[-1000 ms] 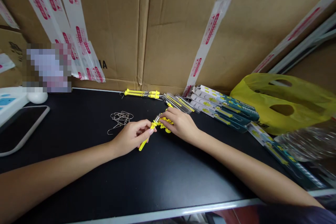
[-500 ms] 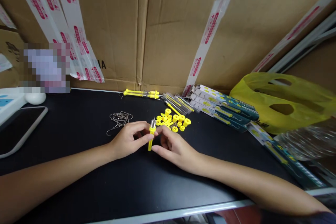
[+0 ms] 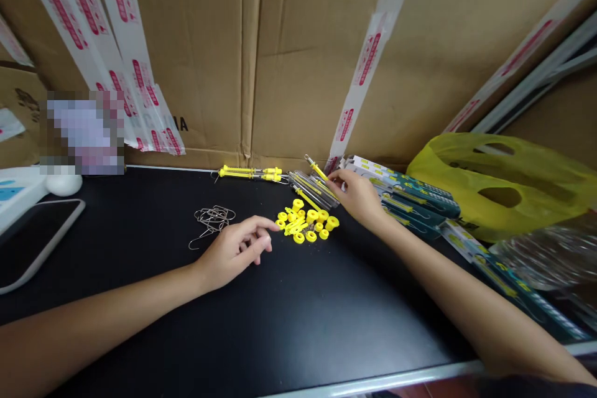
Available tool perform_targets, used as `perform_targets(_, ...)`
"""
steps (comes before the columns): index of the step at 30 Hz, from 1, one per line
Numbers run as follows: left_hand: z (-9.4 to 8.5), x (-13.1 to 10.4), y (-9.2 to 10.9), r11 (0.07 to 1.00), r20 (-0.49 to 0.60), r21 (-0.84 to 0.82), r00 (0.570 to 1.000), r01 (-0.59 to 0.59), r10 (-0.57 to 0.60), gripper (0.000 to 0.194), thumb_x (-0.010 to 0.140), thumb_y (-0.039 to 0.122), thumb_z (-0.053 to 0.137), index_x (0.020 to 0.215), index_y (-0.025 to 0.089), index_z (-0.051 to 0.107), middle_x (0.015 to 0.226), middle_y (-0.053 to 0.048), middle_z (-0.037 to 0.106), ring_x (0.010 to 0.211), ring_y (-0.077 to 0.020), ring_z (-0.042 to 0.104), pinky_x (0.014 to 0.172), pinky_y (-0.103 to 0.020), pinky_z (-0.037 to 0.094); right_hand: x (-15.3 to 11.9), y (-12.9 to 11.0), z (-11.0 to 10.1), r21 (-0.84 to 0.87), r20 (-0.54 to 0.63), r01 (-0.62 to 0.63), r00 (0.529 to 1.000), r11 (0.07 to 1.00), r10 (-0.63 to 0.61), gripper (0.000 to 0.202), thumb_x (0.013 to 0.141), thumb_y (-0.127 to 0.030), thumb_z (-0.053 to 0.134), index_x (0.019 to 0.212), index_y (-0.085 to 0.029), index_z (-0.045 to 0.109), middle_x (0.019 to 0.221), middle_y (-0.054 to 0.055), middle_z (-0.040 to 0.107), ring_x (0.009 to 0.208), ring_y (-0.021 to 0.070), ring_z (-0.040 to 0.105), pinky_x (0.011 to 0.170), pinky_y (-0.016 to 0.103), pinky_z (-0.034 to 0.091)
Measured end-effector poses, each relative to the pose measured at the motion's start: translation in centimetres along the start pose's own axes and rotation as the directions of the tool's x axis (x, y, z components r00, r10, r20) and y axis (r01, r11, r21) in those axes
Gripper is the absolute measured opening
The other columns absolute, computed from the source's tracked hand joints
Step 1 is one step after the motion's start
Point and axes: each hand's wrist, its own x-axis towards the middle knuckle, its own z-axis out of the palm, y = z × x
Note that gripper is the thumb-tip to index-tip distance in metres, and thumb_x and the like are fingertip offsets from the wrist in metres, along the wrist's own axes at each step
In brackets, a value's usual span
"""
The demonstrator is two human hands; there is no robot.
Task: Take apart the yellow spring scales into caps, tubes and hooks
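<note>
Cardboard (image 3: pixel 308 56) with strips of white-and-red tape (image 3: pixel 368 62) stands behind your black tabletop (image 3: pixel 298 317); take it as twelve o'clock from wherever each hand is. Your right hand (image 3: pixel 358 198) has its thumb and fingers pinched on the near end of a yellow stick (image 3: pixel 318 168), whose metal tip points toward ten o'clock. You have it above, or right against, a bundle of metal tubes (image 3: pixel 308 188) at your nine o'clock; whether they touch, you cannot tell from this angle. Your left hand (image 3: pixel 242 247) holds nothing you can see: its fingers are loosely curled and a little apart, the forefinger reaching out toward two o'clock, close to a pile of small yellow plastic parts (image 3: pixel 305 222). At that hand's ten o'clock lies a tangle of wire hooks (image 3: pixel 213 217), and at its twelve, by the cardboard, some yellow-ended rods (image 3: pixel 249 172). Farther off at its nine are a phone (image 3: pixel 37 242) and, just beyond, a white device (image 3: pixel 28 191). Out at your right hand's three o'clock come stacked boxes (image 3: pixel 422 196), then a yellow bag (image 3: pixel 499 174); toward four lie a single box (image 3: pixel 506 277) and crumpled clear plastic (image 3: pixel 553 255).
</note>
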Motion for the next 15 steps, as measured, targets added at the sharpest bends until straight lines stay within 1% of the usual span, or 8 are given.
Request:
perform_targets(1,0.0,0.0,0.0,1.000,0.021,0.029,1.000,-0.001,0.000,0.024,0.093,0.032,0.043,0.108,0.017,0.055,0.082,-0.002,0.060,0.058,-0.0076,0.057,0.051,-0.018,0.046,0.5,1.0,0.3,-0.128,0.037,-0.027,0.999,0.991,0.032,0.013,0.087,-0.027,0.053,0.089,-0.019,0.064,0.078,0.003,0.065,0.068,0.0158,0.057,0.056,0.023,0.034)
perform_targets(4,0.1,0.0,-0.1,0.996,0.056,0.087,0.998,0.003,-0.008,0.023,0.093,0.032,0.043,0.103,0.018,0.058,0.082,-0.001,0.060,0.058,-0.0073,0.057,0.053,-0.018,0.047,0.9,2.8,1.3,-0.223,0.052,-0.050,0.997,0.973,0.063,0.013,0.085,-0.024,0.055,0.086,-0.020,0.067,0.086,0.005,0.066,0.072,0.0182,0.059,0.055,0.024,0.033)
perform_targets(9,0.1,0.0,-0.2,0.993,0.067,0.120,0.997,0.020,-0.028,0.022,0.093,0.031,0.042,0.101,0.018,0.059,0.081,0.000,0.060,0.058,-0.0067,0.056,0.053,-0.017,0.046,0.8,3.4,1.9,-0.286,0.065,-0.048,0.995,0.957,0.069,0.018,0.087,-0.029,0.053,0.089,-0.021,0.069,0.090,0.007,0.066,0.074,0.0199,0.060,0.054,0.025,0.034)
perform_targets(15,0.0,0.0,-0.1,0.987,0.080,0.158,0.997,-0.011,-0.001,0.022,0.093,0.028,0.042,0.094,0.018,0.061,0.080,0.000,0.060,0.056,-0.0056,0.056,0.052,-0.016,0.044,0.9,3.6,1.8,-0.319,0.076,-0.028,0.996,0.947,0.055,0.021,0.089,-0.030,0.050,0.093,-0.022,0.070,0.091,0.006,0.065,0.078,0.0204,0.060,0.056,0.026,0.036)
